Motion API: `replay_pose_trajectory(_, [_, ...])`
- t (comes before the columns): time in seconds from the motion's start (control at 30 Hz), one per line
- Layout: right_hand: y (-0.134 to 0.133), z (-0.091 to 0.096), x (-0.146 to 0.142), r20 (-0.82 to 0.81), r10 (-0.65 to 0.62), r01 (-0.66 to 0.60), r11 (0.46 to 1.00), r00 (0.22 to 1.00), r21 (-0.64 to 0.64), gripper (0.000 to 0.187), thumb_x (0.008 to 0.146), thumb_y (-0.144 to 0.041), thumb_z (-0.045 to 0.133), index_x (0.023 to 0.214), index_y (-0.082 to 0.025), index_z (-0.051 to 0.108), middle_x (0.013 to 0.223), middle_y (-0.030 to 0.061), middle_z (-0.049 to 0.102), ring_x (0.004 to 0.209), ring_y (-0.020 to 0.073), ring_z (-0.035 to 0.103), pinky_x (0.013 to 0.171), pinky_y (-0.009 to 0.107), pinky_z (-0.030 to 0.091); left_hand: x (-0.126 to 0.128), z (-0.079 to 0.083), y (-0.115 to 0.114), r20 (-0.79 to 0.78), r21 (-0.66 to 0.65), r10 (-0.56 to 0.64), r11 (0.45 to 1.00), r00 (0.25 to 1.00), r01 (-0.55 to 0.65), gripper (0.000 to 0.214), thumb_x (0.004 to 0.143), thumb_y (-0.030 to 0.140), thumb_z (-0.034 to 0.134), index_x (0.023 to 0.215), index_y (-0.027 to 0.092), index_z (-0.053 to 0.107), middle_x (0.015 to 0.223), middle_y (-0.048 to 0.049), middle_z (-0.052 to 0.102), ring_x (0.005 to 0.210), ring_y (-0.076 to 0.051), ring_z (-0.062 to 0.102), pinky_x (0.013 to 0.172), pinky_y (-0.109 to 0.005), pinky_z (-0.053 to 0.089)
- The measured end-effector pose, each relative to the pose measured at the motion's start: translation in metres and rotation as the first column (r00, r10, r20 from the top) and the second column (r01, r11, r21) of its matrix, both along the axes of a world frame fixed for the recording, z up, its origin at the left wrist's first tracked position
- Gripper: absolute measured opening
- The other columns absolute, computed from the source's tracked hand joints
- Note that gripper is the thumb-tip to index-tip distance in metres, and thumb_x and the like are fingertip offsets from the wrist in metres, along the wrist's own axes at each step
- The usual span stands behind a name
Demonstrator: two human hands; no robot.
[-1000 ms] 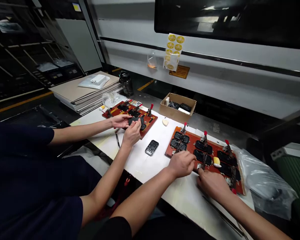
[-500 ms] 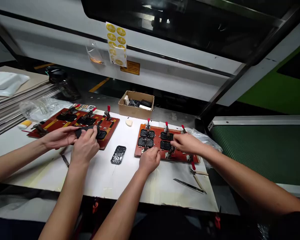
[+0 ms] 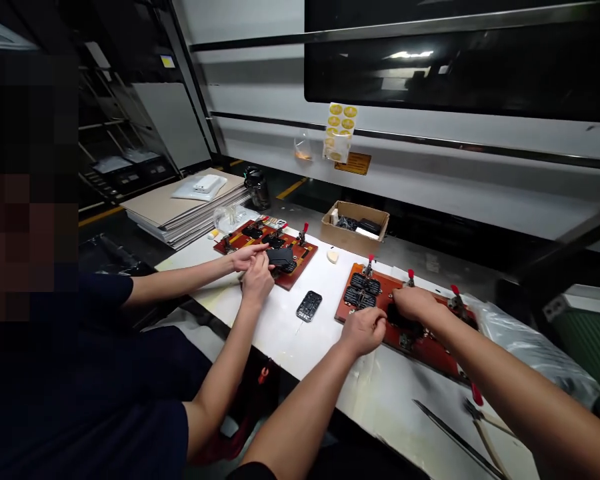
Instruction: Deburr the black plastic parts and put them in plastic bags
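A red-brown fixture board (image 3: 433, 352) with red-handled clamps lies on the white table (image 3: 300, 340) before me. It holds black plastic parts (image 3: 362, 291). My left hand (image 3: 365, 329) is curled at the board's near edge, its contents hidden. My right hand (image 3: 417, 304) lies over a black part (image 3: 405, 323) in the board's middle, fingers bent down around it. A loose black part (image 3: 309, 305) rests on the table left of the board.
A co-worker at left holds a black part (image 3: 280, 257) over a second board (image 3: 300, 257). A cardboard box (image 3: 354, 235), stacked sheets (image 3: 180, 212), a dark jar (image 3: 256, 187), a clear bag (image 3: 535, 350) and blade tools (image 3: 455, 437) surround the boards.
My head has turned back to the left. My right hand has come in from the board's far side to its middle. My left hand stays at the near edge.
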State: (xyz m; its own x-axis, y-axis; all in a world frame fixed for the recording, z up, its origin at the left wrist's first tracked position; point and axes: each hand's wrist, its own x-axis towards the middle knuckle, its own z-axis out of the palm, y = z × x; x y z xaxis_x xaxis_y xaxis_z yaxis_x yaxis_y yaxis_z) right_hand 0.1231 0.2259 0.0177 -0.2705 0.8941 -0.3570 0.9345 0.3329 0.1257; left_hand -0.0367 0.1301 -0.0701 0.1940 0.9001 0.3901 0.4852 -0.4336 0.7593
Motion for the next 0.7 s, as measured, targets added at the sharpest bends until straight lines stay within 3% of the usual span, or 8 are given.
replay_pose_trajectory(0.17, [-0.008,0.007,0.005,-0.155,-0.028,0.03,0.999,0.987,0.013,0.018,0.096,-0.015,0.057,0.102,-0.009,0.072,0.105,0.0189,0.075,0.098,0.0262,0.071,0.082,0.034,0.05,0.0,0.007,-0.003,0.207,-0.093,0.036,0.996,0.978,-0.017,0.021,0.1,0.036,0.066,0.104,0.016,0.072,0.103,-0.0073,0.074,0.099,-0.021,0.07,0.094,-0.044,0.059])
replay_pose_trajectory(0.3, [-0.041,0.035,0.002,-0.381,0.016,-0.01,1.0,0.924,0.018,0.018,0.097,-0.022,0.049,0.104,-0.018,0.065,0.096,0.0074,0.075,0.088,0.0205,0.069,0.074,0.028,0.047,-0.015,0.022,-0.016,0.451,-0.245,0.17,0.968,0.876,-0.062,0.044,0.108,0.044,0.046,0.137,0.015,0.063,0.136,-0.0217,0.065,0.12,-0.028,0.066,0.093,-0.047,0.061])
replay_pose_trajectory(0.33, [-0.056,0.041,0.001,-0.481,0.031,-0.036,0.999,0.876,0.0,0.017,0.098,-0.025,0.048,0.103,-0.02,0.063,0.095,0.0042,0.074,0.086,0.0183,0.068,0.073,0.026,0.047,-0.02,0.027,-0.023,0.503,-0.28,0.162,0.96,0.849,-0.017,0.053,0.108,0.049,0.044,0.146,0.015,0.056,0.144,-0.0238,0.061,0.124,-0.03,0.066,0.091,-0.046,0.062])
replay_pose_trajectory(0.4, [-0.093,0.047,0.0,-0.726,0.026,-0.1,0.993,0.688,-0.058,0.011,0.098,-0.029,0.05,0.099,-0.022,0.059,0.093,0.0011,0.071,0.083,0.0163,0.065,0.074,0.025,0.049,-0.029,0.037,-0.044,0.586,-0.328,0.082,0.934,0.806,0.143,0.069,0.103,0.062,0.051,0.156,0.017,0.047,0.148,-0.0237,0.059,0.124,-0.033,0.067,0.089,-0.046,0.064])
replay_pose_trajectory(0.5, [-0.157,0.039,0.0,-0.934,-0.086,-0.124,0.983,0.346,-0.136,0.002,0.091,-0.023,0.058,0.09,-0.022,0.056,0.088,0.0007,0.066,0.081,0.0166,0.061,0.073,0.026,0.048,-0.036,0.046,-0.084,0.679,-0.379,-0.054,0.829,0.732,0.412,0.091,0.086,0.071,0.073,0.157,0.02,0.048,0.142,-0.02,0.066,0.125,-0.037,0.068,0.102,-0.05,0.06])
replay_pose_trajectory(0.57, [-0.193,0.027,0.001,-0.948,-0.178,-0.081,0.975,0.264,-0.205,0.007,0.085,-0.016,0.061,0.088,-0.021,0.056,0.084,-0.0009,0.063,0.076,0.0149,0.057,0.069,0.025,0.046,-0.037,0.047,-0.108,0.712,-0.453,-0.05,0.729,0.7,0.513,0.096,0.08,0.06,0.085,0.16,0.026,0.046,0.152,-0.0162,0.06,0.133,-0.037,0.063,0.113,-0.05,0.053])
replay_pose_trajectory(0.63, [-0.218,0.014,0.005,-0.937,-0.277,-0.047,0.955,0.212,-0.293,0.014,0.08,-0.013,0.064,0.089,-0.021,0.056,0.081,-0.0031,0.06,0.071,0.0124,0.054,0.065,0.023,0.043,-0.037,0.041,-0.122,0.682,-0.571,0.011,0.634,0.731,0.522,0.092,0.08,0.047,0.089,0.159,0.033,0.046,0.161,-0.0102,0.052,0.135,-0.035,0.062,0.117,-0.048,0.05])
replay_pose_trajectory(0.7, [-0.231,0.002,0.015,-0.915,-0.361,-0.03,0.928,0.177,-0.372,0.018,0.08,-0.013,0.067,0.092,-0.021,0.057,0.079,-0.0052,0.058,0.069,0.0106,0.054,0.064,0.021,0.043,-0.032,0.032,-0.125,0.632,-0.674,0.052,0.528,0.773,0.516,0.087,0.08,0.042,0.089,0.157,0.033,0.05,0.156,-0.0085,0.056,0.136,-0.036,0.062,0.117,-0.049,0.05])
